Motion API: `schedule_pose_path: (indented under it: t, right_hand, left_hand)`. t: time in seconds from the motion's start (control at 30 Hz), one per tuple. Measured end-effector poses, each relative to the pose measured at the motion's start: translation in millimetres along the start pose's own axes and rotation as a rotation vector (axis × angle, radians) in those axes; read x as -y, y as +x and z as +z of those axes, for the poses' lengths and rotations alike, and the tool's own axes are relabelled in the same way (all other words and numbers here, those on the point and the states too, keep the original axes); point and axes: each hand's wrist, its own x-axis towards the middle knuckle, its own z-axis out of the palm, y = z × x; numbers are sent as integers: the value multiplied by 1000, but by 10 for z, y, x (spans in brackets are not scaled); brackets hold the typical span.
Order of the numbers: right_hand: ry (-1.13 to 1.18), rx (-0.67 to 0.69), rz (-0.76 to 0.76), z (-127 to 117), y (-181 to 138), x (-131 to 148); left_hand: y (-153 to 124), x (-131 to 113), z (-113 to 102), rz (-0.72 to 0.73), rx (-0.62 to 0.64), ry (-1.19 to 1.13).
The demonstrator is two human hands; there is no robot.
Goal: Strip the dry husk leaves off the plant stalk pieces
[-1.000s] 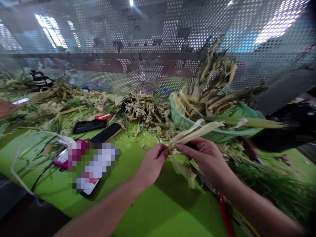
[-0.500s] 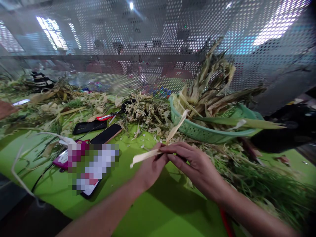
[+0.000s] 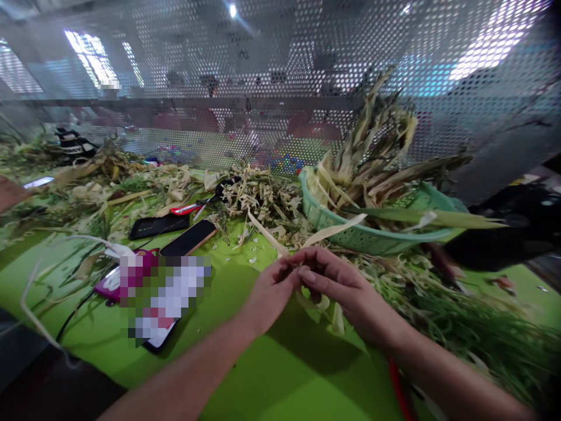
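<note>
Pale strips of dried corn husk [image 3: 335, 230] stick out from between my two hands, over the green tabletop [image 3: 245, 374]. My left hand [image 3: 276, 289] pinches the husk between thumb and fingers. Meeting it at the fingertips, my right hand [image 3: 335, 283] is closed on the same husk, thumb against fingers. One strip points up-left and another up-right. Further pale husk hangs below the right fingers. The spot where the strips meet is mostly hidden by my fingers.
A green basket [image 3: 372, 238] of dried husks stands at the back right, against a perforated metal screen [image 3: 263, 64]. Phones [image 3: 189, 238], a magenta case [image 3: 109, 283] and a red cutter [image 3: 187, 209] lie left. Green fibres [image 3: 473, 327] spread right. Another person's hand [image 3: 9, 193] shows far left.
The husk has turned in my fingers: the strip that pointed left now points up-left, the other leans right. Loose husk now shows below the right hand. The hands stay together in nearly the same place.
</note>
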Motion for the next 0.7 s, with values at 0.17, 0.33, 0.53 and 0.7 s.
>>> schedule_pose_path:
  t: [0.17, 0.33, 0.53, 0.7]
  right_hand:
    - [-24, 42, 33, -37, 15, 5]
    - [-168, -177, -70, -66, 30, -13]
    - [-158, -159, 2, -107, 92, -102]
    - [-172, -197, 58, -126, 105, -118]
  left_hand:
    - [-5, -11, -24, -18, -33, 81]
    - [-13, 32, -44, -62, -59, 37]
    - [-16, 17, -5, -89, -38, -150]
    - [-1, 41, -37, -77, -70, -157]
